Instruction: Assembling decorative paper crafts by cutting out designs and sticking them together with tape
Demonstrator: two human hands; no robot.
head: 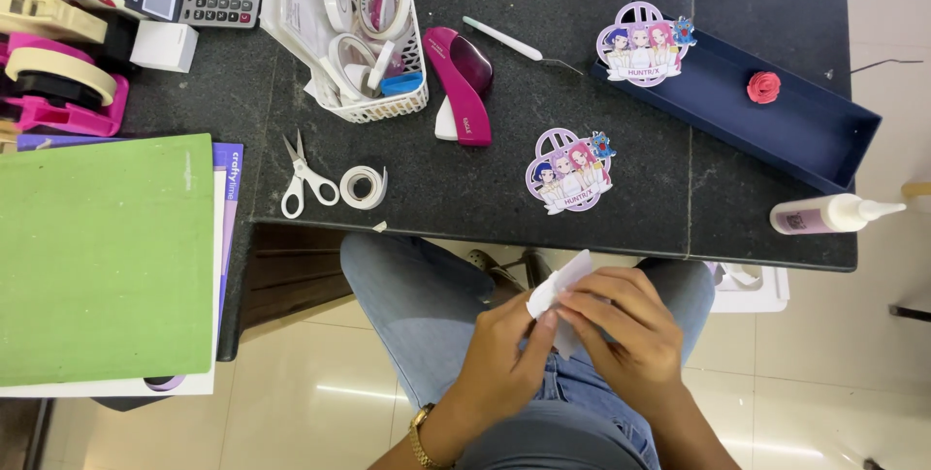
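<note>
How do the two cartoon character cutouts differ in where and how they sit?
The upper cutout leans on the rim of the dark blue tray; the lower cutout lies flat on the black table. The upper one sits farther from the hands. Both show the same purple-framed figures.

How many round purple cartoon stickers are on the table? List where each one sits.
2. One sticker lies flat mid-table, above the hands. The other sticker rests on the navy tray's left end. More may be hidden elsewhere.
</note>
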